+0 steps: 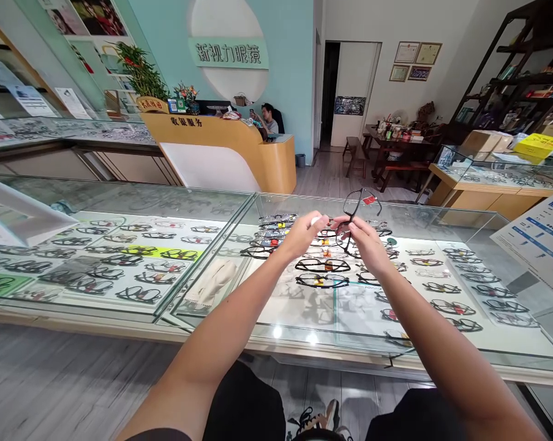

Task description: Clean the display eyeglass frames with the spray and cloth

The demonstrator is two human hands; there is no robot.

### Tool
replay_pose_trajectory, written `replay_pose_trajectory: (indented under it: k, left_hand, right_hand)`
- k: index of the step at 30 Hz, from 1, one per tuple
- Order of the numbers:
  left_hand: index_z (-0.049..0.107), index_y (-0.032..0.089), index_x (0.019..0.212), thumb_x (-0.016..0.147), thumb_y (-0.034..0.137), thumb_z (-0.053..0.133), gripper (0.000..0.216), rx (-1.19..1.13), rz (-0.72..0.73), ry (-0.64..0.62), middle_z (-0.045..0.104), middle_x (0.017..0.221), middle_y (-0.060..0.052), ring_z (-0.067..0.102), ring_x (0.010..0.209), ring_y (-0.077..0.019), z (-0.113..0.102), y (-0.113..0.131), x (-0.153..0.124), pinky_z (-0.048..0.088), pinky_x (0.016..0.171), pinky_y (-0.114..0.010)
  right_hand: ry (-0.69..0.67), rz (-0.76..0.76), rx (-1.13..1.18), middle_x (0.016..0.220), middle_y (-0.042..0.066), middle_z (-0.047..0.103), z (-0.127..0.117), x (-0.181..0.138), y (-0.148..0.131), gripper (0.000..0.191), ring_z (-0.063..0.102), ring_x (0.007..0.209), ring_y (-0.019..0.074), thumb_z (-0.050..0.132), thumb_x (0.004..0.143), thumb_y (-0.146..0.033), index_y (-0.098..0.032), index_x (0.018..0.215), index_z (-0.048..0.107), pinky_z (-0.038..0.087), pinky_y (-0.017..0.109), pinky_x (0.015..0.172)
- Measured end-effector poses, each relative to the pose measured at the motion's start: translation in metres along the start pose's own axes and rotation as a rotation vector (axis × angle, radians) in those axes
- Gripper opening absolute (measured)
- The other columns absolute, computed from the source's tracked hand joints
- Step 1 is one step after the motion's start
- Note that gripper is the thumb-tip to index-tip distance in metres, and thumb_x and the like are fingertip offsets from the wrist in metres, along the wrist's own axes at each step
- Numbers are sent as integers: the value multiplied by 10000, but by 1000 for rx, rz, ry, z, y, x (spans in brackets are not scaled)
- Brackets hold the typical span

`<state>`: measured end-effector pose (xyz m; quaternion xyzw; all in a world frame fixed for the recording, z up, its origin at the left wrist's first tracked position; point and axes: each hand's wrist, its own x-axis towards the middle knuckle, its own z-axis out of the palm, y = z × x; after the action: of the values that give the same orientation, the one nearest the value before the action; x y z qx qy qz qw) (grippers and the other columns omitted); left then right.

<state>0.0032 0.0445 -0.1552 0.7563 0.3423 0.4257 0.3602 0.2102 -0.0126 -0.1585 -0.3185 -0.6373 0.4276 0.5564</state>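
Both my arms reach out over a glass display counter (258,202) full of eyeglass frames. My right hand (365,242) is closed on a black pair of glasses (356,211) with a small red tag, held up above the counter. My left hand (304,233) is closed in a pinch on a small white thing, perhaps a cloth, right beside the glasses. Rows of frames (322,265) lie under the glass below my hands.
A second glass case (120,245) with more frames adjoins on the left. A yellow reception desk (239,153) stands behind, with a seated person (267,119) at it. A printed sheet (540,236) rests at the right. Dark table, benches and shelves are at the back right.
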Motion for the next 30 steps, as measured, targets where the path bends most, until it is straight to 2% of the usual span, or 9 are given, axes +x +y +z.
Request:
replay_pose_trajectory:
  k: [2, 5, 8, 11, 14, 19, 25, 28, 30]
  left_hand:
    - [542, 216, 828, 980, 661, 556, 470, -12, 27, 156, 518, 793, 3, 479, 747, -167, -15, -5, 7, 404, 732, -303]
    - [535, 217, 834, 943, 506, 644, 327, -22, -1, 467, 515, 797, 7, 469, 724, -158, -45, -19, 19, 381, 710, -299]
    - [570, 227, 915, 962, 362, 600, 146, 54, -183, 727, 587, 855, -2, 547, 789, -182, -78, -40, 28, 431, 784, -310]
    - [592, 245, 1084, 1001, 331, 585, 120, 232, -396, 884, 691, 1089, -32, 630, 1071, -234, -108, -64, 29, 462, 980, -353]
    - [591, 229, 1183, 1044, 346, 548, 187, 347, -551, 900, 703, 1277, -82, 632, 1222, -257, -131, -85, 24, 462, 1062, -378]
    - [650, 150, 1176, 1009, 289, 587, 226, 381, -722, 893, 713, 1270, -190, 663, 1240, -323, -152, -108, 12, 486, 1055, -421]
    - [693, 120, 1214, 949, 256, 665, 300, 384, -845, 833, 720, 1277, -236, 680, 1261, -384, -156, -119, 9, 502, 1032, -458]
    - [676, 123, 1238, 918, 256, 718, 349, 382, -858, 811, 719, 1292, -238, 678, 1277, -395, -153, -117, 9, 504, 1044, -467]
    - [631, 119, 1307, 889, 281, 770, 469, 388, -851, 820, 694, 1344, -246, 655, 1321, -393, -148, -109, 10, 493, 1086, -470]
  right_hand:
    - [7, 4, 23, 1158, 52, 775, 0, 0, -2, 306, 671, 1070, 245, 581, 1058, -467, -277, 1206, 770, 484, 367, 893]
    - [12, 3, 53, 1156, 52, 782, 1, 0, -3, 308, 675, 1061, 241, 571, 1065, -455, -278, 1217, 771, 482, 364, 887]
    - [10, 5, 66, 1143, 57, 787, 0, 0, -3, 314, 689, 1068, 254, 571, 1061, -463, -276, 1214, 773, 492, 377, 887]
    - [13, 7, 70, 1139, 59, 789, 1, 0, -2, 318, 698, 1075, 263, 586, 1051, -476, -277, 1214, 773, 506, 389, 887]
    - [15, 12, 71, 1148, 58, 787, 2, -1, -2, 320, 700, 1089, 266, 587, 1051, -484, -280, 1209, 775, 511, 394, 899]
    - [2, 23, 86, 1167, 62, 786, 3, -2, -1, 308, 696, 1093, 262, 593, 1051, -463, -277, 1214, 777, 507, 390, 901]
    - [16, 43, 83, 1164, 69, 792, 3, -2, -2, 308, 699, 1077, 266, 587, 1045, -468, -264, 1191, 767, 513, 400, 911]
    - [12, 39, 79, 1167, 73, 792, 3, -2, -4, 314, 699, 1078, 264, 584, 1044, -468, -258, 1194, 763, 512, 395, 904]
    - [15, 33, 74, 1162, 75, 792, 3, -2, -4, 320, 701, 1078, 266, 588, 1040, -473, -253, 1195, 761, 512, 393, 900]
